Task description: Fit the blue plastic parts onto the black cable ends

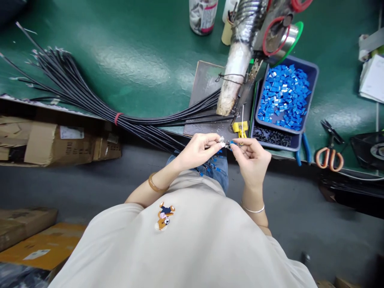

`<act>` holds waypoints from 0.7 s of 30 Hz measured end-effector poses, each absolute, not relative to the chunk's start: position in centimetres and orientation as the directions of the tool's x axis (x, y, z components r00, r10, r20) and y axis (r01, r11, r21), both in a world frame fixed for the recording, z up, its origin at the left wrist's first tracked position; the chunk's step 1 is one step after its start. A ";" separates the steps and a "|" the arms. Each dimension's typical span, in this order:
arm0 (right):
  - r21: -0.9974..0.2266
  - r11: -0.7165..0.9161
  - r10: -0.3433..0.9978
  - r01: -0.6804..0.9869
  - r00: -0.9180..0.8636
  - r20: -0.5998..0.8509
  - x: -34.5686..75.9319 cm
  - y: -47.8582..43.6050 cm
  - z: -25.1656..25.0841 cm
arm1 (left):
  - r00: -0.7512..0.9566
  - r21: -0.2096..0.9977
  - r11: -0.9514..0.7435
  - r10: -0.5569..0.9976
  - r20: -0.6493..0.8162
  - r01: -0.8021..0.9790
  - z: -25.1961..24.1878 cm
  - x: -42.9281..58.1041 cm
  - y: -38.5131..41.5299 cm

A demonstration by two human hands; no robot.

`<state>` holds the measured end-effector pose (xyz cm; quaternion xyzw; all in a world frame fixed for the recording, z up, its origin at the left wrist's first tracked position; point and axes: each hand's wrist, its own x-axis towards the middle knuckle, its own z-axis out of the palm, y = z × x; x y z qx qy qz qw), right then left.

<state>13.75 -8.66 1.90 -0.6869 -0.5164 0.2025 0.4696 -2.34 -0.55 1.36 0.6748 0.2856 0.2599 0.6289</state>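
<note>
Over my lap at the bench's front edge, my two hands meet fingertip to fingertip. My left hand (201,151) is closed in a pinch on the stripped end of a black cable. My right hand (252,159) pinches a small blue connector piece (231,144) right beside that end; the fingers partly hide both. A long bundle of black cables (96,105), tied with a red band (118,118), runs across the bench to the left. Several cable ends with blue pieces (213,168) hang over my lap.
A grey bin (315,80) of blue connectors stands on another bin holding small black parts (271,136). Orange-handled scissors (329,158) and blue-handled pliers (305,149) lie to the right. A wrapped duct (234,76) hangs over a dark board (207,78). Cardboard boxes (54,144) sit below left.
</note>
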 end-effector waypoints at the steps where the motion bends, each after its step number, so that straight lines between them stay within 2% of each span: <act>1: -0.836 -0.021 0.908 0.548 0.360 0.213 13.8 -8.6 2.0 | 0.703 0.996 -0.050 0.711 -0.013 0.069 1.3 -2.3 -0.6; 6: -0.771 0.045 0.902 0.635 0.305 0.304 13.5 -8.3 1.6 | 0.702 0.994 -0.058 0.711 -0.026 0.096 1.1 -2.1 -0.4; 8: -0.710 0.082 0.885 0.699 0.277 0.375 13.2 -8.4 1.4 | 0.702 0.996 -0.045 0.712 -0.018 0.071 1.0 -2.1 -0.3; 10: -0.658 0.115 0.903 0.744 0.198 0.382 13.1 -8.6 1.1 | 0.704 0.999 -0.023 0.710 -0.009 0.036 1.0 -2.0 -0.2; 12: -0.679 0.105 0.929 0.727 0.172 0.328 13.1 -8.8 1.0 | 0.705 1.000 -0.012 0.709 -0.005 0.020 1.0 -1.9 -0.3; 16: -0.807 -0.015 0.866 0.590 0.411 0.285 13.6 -9.0 1.3 | 0.687 0.996 -0.063 0.726 0.004 0.061 1.1 -1.9 -0.4; 18: -0.800 -0.023 0.851 0.599 0.432 0.299 13.8 -8.8 1.6 | 0.680 0.993 -0.084 0.733 0.008 0.078 1.1 -1.9 -0.5; 21: -0.742 -0.004 0.887 0.670 0.345 0.306 13.8 -8.4 1.8 | 0.679 0.992 -0.091 0.734 0.010 0.083 1.1 -1.9 -0.5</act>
